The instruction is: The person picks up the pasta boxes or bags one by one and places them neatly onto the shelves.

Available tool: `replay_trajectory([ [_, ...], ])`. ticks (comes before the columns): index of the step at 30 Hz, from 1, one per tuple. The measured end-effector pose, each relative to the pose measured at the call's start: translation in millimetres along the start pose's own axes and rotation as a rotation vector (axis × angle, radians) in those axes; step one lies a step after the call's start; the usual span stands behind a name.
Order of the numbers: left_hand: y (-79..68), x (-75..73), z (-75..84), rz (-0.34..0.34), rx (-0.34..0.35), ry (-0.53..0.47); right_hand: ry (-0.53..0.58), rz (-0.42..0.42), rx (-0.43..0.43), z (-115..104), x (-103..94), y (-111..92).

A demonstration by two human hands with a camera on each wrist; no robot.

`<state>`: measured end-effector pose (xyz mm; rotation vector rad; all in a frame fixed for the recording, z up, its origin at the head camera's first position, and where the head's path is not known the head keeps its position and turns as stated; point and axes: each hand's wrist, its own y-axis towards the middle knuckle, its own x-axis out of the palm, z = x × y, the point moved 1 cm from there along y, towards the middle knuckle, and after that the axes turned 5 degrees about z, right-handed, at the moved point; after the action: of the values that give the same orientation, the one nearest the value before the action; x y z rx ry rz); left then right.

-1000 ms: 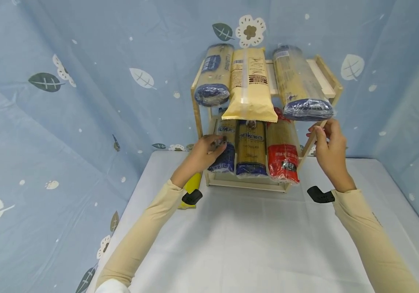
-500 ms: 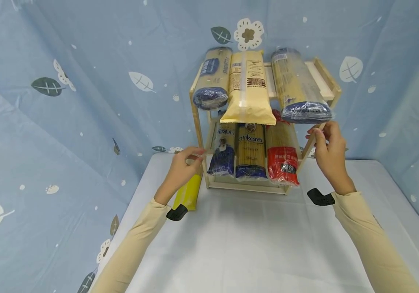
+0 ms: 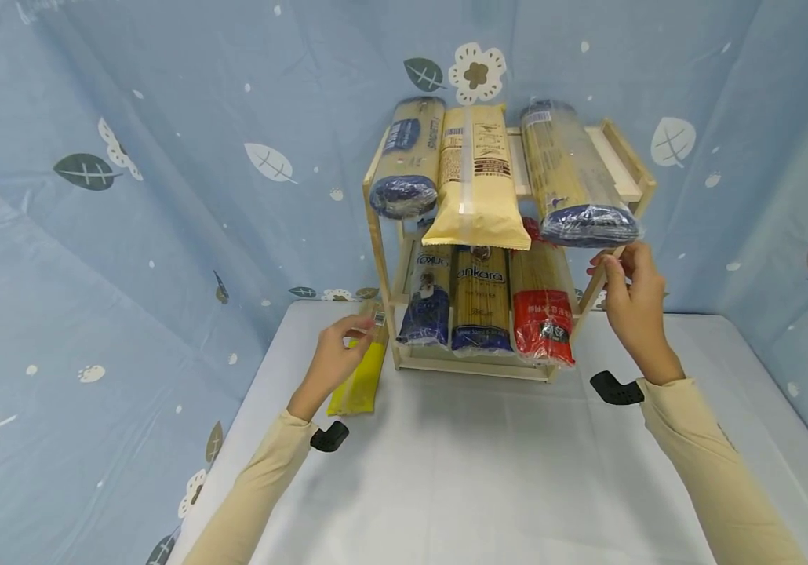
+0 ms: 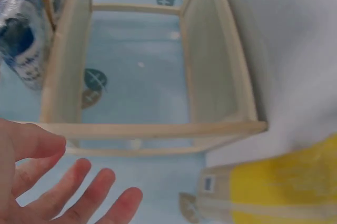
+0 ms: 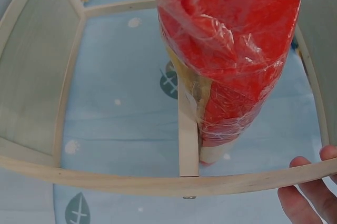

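Note:
My left hand (image 3: 333,361) hovers over a yellow-ended noodle packet (image 3: 360,382) lying on the table left of the wooden rack (image 3: 474,367). In the left wrist view its fingers (image 4: 102,184) are spread with nothing in them, and the packet's yellow end (image 4: 289,182) shows off to the side. With my right hand (image 3: 635,306) I grip the rack's right front post, fingers (image 5: 310,192) curled round the wood. On the lower shelf lie two blue-ended pasta packs, one at left (image 3: 427,302) and an "ankara" one (image 3: 482,306) in the middle, plus a red pasta pack (image 3: 544,314) at right.
Across the rack's top shelf lie a blue-ended spaghetti pack (image 3: 407,161), a cream noodle bag (image 3: 474,176) and another blue-ended pasta pack (image 3: 576,176). A white-covered table (image 3: 489,471) spreads out in front. Patterned blue cloth (image 3: 199,196) hangs behind and at the sides.
My left hand has let go of the left blue-ended pack on the lower shelf and moved left and down, over the yellow packet. My right hand keeps its grip on the post.

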<state>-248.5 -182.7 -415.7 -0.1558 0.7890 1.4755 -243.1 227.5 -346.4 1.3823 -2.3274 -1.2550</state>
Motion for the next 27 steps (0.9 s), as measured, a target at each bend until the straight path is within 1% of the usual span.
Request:
replay_trajectory([
  [4, -5.1, 3.7, -13.5, 0.004, -0.018, 0.033, -0.002, 0.000, -0.009, -0.3, 0.1, 0.2],
  [11, -14.2, 11.0, -36.2, 0.000, -0.137, 0.082, 0.005, 0.012, -0.009, 0.9, 0.4, -0.2],
  [15, -19.0, 16.3, -49.1, 0.005, -0.181, 0.105, 0.012, 0.019, -0.020, 1.0, 1.2, 0.1],
  [16, -20.4, 17.9, -52.2, -0.003, -0.198, 0.118, 0.015, 0.019, -0.023, -3.7, 1.0, -0.1],
  [20, -25.4, 26.1, -62.3, -0.040, -0.314, 0.212, 0.016, 0.018, -0.025, -3.8, 1.6, -0.3],
  [22, -27.7, 31.9, -66.6, -0.054, -0.354, 0.265, 0.010, 0.016, -0.025, -3.9, 1.4, -0.4],
  [23, -28.7, 34.7, -68.6, -0.057, -0.365, 0.289, 0.005, 0.017, -0.024, 0.6, 1.8, -0.3],
  [24, -29.7, 37.9, -71.3, -0.057, -0.368, 0.307, 0.002, 0.018, -0.025, 0.2, 1.7, -0.2],
  [27, -32.1, 47.3, -80.1, -0.058, -0.359, 0.362, -0.006, 0.020, -0.028, 0.5, 1.9, -0.2],
])
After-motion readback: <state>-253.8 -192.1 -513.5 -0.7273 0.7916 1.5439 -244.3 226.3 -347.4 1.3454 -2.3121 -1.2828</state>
